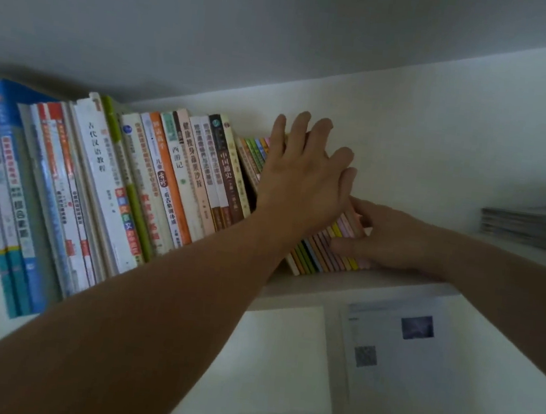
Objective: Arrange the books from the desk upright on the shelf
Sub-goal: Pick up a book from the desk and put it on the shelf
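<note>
Your left hand (305,173) lies flat-fingered on the thin books (327,249); right hand (386,235) grips their lower spines, leaning left.

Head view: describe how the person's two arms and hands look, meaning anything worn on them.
Both forearms are bare up to the frame edge, with no sleeve showing. The left hand and the right hand wear no glove; no ring, watch or bracelet is visible. Fingernails look short and unpainted, though the dim, soft picture limits detail.
</note>
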`<action>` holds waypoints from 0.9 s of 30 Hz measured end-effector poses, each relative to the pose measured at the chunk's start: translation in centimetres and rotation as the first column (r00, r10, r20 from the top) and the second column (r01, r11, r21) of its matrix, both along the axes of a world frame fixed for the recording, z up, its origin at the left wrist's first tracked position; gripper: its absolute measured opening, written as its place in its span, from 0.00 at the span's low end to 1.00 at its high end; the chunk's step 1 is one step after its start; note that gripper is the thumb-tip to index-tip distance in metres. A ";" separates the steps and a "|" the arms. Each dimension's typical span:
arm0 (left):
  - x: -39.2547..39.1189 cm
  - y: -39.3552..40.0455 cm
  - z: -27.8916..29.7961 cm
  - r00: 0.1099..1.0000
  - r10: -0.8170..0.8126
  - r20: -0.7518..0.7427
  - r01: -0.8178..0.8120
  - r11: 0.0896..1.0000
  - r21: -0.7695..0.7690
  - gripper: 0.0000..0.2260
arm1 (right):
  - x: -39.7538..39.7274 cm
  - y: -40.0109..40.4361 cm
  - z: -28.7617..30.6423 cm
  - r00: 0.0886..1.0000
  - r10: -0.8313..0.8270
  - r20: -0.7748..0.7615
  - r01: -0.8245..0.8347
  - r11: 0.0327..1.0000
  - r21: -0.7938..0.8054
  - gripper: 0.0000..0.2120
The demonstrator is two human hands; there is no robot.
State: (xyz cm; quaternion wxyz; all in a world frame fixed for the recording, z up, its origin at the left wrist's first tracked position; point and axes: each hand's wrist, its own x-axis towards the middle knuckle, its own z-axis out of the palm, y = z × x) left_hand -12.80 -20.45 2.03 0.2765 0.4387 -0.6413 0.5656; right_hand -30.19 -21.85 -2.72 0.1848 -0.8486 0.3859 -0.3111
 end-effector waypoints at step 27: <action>-0.4 3.5 -7.3 0.992 -0.108 -0.061 0.122 0.945 0.305 0.22 | -2.0 3.2 -3.8 0.939 -0.283 -0.195 0.151 0.851 -0.503 0.16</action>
